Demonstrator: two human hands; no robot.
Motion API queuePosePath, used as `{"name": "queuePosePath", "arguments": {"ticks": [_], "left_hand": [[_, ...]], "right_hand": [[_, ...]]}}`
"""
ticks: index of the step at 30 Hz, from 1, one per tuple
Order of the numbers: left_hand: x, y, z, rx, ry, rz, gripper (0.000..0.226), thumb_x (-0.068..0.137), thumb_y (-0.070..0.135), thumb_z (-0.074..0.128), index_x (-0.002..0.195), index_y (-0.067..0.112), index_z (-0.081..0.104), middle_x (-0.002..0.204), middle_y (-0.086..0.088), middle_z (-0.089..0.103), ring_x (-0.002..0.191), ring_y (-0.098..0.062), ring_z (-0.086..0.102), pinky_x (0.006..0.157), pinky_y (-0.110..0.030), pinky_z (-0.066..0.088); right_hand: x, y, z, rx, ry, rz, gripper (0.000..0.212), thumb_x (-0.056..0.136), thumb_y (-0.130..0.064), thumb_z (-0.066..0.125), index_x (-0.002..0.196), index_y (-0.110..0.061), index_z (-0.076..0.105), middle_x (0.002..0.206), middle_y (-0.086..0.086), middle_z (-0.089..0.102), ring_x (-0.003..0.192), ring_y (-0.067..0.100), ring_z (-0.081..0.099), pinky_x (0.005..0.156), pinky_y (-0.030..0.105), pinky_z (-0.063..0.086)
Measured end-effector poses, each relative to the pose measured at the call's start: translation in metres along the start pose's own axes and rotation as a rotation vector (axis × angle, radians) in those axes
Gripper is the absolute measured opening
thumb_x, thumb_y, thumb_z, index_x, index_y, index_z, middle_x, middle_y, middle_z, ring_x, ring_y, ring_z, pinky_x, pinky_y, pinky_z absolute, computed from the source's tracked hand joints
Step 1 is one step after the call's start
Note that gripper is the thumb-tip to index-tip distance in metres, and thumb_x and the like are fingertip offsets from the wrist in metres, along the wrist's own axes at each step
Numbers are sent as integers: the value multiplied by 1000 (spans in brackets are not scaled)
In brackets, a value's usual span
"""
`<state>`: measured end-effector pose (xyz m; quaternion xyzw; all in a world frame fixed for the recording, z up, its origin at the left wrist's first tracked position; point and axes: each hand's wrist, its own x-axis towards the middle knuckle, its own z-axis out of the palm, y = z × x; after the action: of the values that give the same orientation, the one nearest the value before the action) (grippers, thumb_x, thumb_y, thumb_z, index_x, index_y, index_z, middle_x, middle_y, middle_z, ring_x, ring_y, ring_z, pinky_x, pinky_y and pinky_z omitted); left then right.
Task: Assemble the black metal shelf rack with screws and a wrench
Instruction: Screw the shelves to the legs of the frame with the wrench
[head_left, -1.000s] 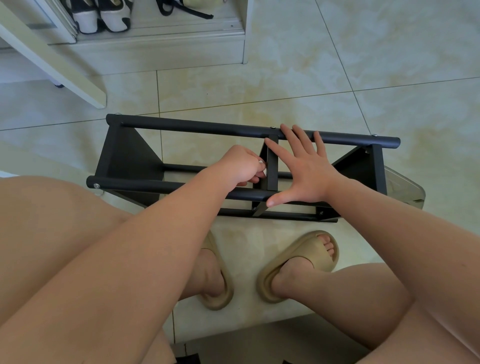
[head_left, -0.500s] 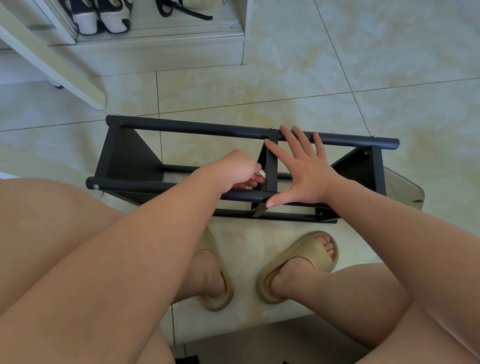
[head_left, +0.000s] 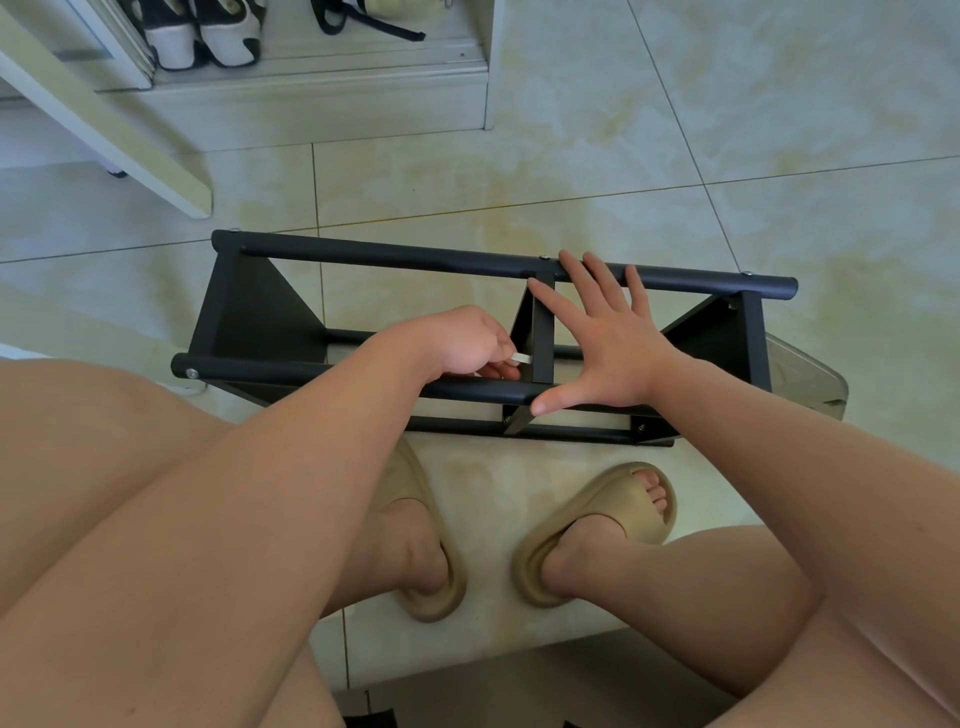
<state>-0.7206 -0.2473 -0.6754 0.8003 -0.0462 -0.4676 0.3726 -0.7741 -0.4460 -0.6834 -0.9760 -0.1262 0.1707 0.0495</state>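
The rack (head_left: 415, 260) lies long, left to right, on the floor (head_left: 779, 130); its middle bar (head_left: 543, 332) is just right of the left hand (head_left: 462, 340), whose grip pinches the wrench (head_left: 521, 358), while the right hand (head_left: 608, 348) presses flat on the bar's other side.

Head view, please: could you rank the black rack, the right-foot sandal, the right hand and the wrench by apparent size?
1. black rack
2. right-foot sandal and right hand: these look alike
3. wrench, mostly hidden in the left hand
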Motion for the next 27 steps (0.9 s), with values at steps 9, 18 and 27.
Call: {"name": "queuePosePath", "arguments": {"ticks": [9, 18, 27], "left_hand": [[-1, -2, -1, 175, 14, 34, 28, 100, 19, 55, 78, 31, 68, 96, 6, 70, 101, -19, 61, 100, -38, 44], [-1, -4, 0, 287, -30, 65, 28, 99, 20, 56, 76, 35, 64, 91, 11, 62, 91, -14, 55, 88, -33, 40], [-6, 4, -7, 434, 48, 127, 18, 96, 16, 59, 99, 14, 76, 91, 4, 66, 85, -17, 58, 78, -29, 42]], "right_hand": [[1, 1, 1, 3, -2, 0, 136, 50, -106, 39, 158, -42, -12, 166, 1, -27, 151, 24, -29, 119, 58, -19], [1, 1, 2, -5, 4, 2, 135, 50, -107, 36, 158, -42, -13, 166, 1, -27, 151, 25, -28, 119, 58, -19], [2, 2, 1, 8, 7, 1, 135, 48, -108, 35, 158, -43, -11, 166, 1, -25, 152, 24, -27, 119, 57, -19]]}}
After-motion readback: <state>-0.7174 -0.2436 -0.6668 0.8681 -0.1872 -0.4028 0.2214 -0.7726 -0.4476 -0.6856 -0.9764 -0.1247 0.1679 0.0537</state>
